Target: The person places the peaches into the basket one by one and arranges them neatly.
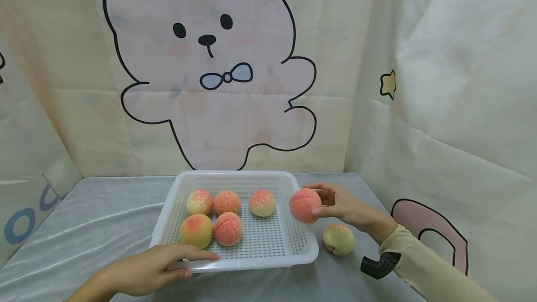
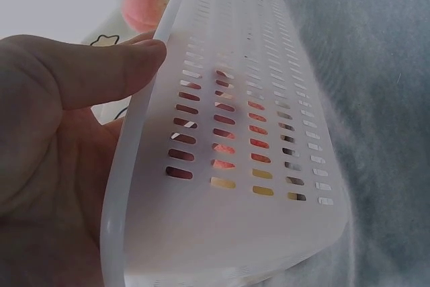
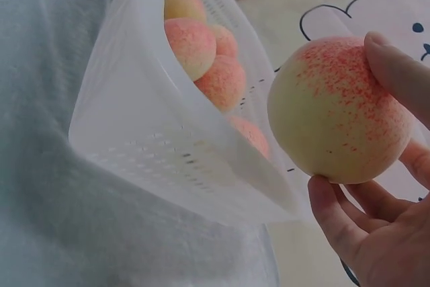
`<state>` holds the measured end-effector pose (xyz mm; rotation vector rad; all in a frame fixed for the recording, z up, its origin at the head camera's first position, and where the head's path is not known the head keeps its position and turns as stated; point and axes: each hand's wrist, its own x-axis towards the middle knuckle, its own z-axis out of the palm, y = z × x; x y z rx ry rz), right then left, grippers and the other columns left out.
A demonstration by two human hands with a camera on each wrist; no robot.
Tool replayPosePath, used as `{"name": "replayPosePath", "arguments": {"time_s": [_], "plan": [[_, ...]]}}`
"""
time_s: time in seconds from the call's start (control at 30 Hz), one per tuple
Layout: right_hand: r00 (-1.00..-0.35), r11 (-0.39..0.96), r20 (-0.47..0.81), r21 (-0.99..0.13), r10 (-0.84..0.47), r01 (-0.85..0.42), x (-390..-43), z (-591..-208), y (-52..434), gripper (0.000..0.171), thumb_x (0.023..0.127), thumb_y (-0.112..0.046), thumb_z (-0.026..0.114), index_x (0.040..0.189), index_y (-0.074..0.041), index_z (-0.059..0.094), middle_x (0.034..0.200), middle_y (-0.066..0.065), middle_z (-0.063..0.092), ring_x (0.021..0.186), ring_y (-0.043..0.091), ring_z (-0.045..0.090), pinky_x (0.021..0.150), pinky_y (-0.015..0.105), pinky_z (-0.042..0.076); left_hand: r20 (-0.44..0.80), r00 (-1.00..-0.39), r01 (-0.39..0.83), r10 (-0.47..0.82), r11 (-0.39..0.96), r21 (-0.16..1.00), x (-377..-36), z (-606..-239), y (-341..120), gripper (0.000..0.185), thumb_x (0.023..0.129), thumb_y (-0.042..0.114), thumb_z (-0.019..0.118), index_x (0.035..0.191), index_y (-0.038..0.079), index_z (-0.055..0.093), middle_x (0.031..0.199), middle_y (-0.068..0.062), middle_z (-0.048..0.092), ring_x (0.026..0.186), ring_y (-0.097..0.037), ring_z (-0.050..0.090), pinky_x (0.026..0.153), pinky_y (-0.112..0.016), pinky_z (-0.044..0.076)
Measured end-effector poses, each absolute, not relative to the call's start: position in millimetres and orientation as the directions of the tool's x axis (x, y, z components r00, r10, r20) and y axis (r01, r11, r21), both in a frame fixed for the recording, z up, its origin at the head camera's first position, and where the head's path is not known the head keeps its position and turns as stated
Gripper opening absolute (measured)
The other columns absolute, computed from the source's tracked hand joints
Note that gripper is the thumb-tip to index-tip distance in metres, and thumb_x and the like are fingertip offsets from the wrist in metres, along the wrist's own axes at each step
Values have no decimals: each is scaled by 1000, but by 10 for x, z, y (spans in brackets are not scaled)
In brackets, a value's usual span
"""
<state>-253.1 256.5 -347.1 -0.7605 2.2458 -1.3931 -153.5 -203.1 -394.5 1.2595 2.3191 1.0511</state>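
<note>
A white slotted basket (image 1: 235, 175) stands on the table with several pink-yellow peaches in it (image 1: 227, 228). My right hand (image 1: 335, 205) holds one peach (image 1: 305, 205) in its fingertips, just above the basket's right rim. The right wrist view shows that peach (image 3: 336, 112) cupped by thumb and fingers (image 3: 376, 233) beside the basket wall (image 3: 148, 132). My left hand (image 1: 163, 267) grips the basket's front rim, fingers on top and thumb underneath. In the left wrist view the thumb (image 2: 101, 72) lies over the rim (image 2: 134, 139). Another peach (image 1: 338, 239) lies on the table right of the basket.
Grey cloth (image 1: 105, 218) covers the table. A curtain with a cartoon rabbit (image 1: 209, 59) closes the back, and more curtain hangs at the right (image 1: 461, 106) and left. A black wrist mount (image 1: 379, 264) sits on my right sleeve.
</note>
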Motion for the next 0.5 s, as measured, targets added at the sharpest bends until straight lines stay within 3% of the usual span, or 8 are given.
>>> {"name": "replayPosePath", "arguments": {"time_s": [0.5], "plan": [[-778,387,-74,-895,-623,-225,-2563,-3544,2161,62,90,-27,76,145,-15,49,135,12,62,115,25,64,94,40,51,91,-581,610,809,358,706,-1532,-3978,-2024,42,105,35,52,147,28,53,147,8,57,130,3,51,100,-20,49]]}}
